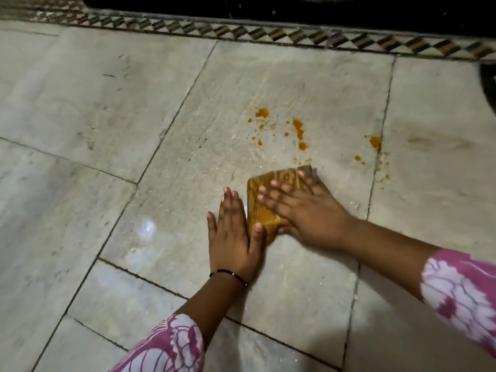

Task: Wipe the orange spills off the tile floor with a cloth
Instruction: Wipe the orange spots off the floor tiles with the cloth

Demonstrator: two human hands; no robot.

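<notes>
Our right hand (303,210) lies flat with fingers spread, pressing the folded orange cloth (271,202) to the tile floor (134,116); our left hand (233,232) rests flat beside it, thumb touching the cloth's edge. The orange spills (298,130) sit just beyond the cloth.

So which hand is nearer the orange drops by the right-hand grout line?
Right. The right hand lies flat on the cloth, just below and left of those drops. The left hand rests on the floor left of the cloth, farther away.
</notes>
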